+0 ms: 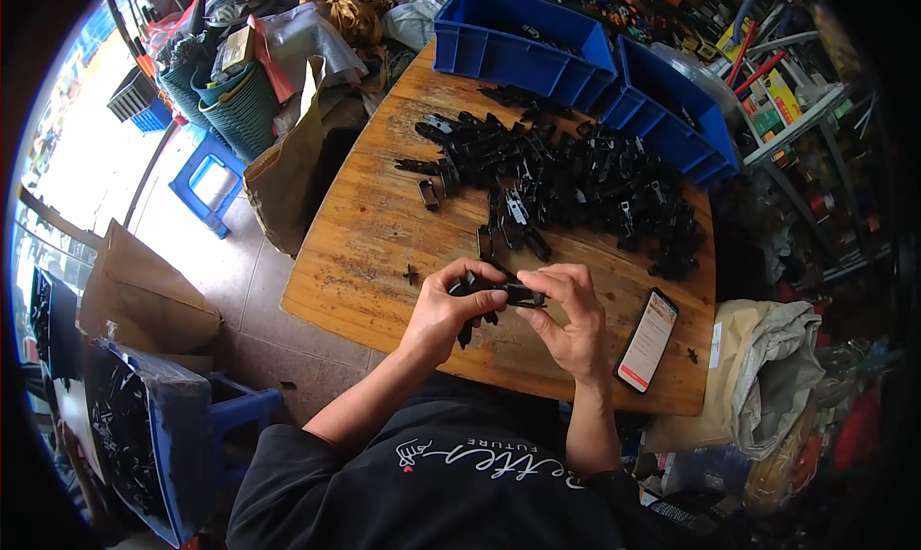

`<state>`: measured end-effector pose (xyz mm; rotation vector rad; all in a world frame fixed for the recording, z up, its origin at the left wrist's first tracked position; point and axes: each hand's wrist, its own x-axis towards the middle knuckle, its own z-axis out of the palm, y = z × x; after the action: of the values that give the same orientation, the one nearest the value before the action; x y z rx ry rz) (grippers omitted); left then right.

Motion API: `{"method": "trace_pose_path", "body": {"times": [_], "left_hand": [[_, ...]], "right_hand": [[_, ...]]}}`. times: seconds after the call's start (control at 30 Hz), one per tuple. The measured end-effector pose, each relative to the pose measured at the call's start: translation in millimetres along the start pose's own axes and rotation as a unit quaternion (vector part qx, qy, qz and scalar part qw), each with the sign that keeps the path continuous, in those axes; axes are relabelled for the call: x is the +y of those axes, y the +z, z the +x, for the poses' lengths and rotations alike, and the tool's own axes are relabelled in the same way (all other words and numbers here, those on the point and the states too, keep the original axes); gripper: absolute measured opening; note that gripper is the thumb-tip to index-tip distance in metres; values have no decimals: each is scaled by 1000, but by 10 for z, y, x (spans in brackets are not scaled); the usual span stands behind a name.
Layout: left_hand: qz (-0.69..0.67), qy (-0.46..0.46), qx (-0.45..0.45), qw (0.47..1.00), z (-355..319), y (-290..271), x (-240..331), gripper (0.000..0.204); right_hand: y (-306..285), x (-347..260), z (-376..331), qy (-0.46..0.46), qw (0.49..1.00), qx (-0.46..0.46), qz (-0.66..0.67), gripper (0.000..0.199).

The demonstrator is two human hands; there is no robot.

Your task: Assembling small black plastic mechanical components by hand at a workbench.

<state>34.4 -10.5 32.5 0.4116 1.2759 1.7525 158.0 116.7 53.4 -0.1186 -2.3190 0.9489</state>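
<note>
Close to the near edge of the wooden table, both my hands meet around small black plastic parts. My left hand is closed on several black parts, some of which stick out below its palm. Between thumb and fingers, my right hand pinches one end of a black plastic part, which reaches across to the left fingertips. Its exact kind I cannot make out. Beyond the hands spreads a large heap of black plastic parts, some with light metal-looking pieces among them.
Two blue bins stand along the table's far side. A lit phone lies right of my hands. Cardboard and sacks crowd the right edge. At left are a blue stool and a blue crate of black parts.
</note>
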Motion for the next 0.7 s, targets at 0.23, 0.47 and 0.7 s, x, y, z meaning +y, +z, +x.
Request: {"method": "trace_pose_path", "body": {"times": [0.23,0.47,0.7], "left_hand": [[-37,2,44,998,-36,5,6,24],[-48,2,20,999,23,-51,44,26],[75,-3,7,997,13,15,152,18]], "right_hand": [[62,3,-125,245,917,-10,314,44],[164,-1,-177,201,962,11,185,29],[394,13,-228,192,921,-29,336,44]]}}
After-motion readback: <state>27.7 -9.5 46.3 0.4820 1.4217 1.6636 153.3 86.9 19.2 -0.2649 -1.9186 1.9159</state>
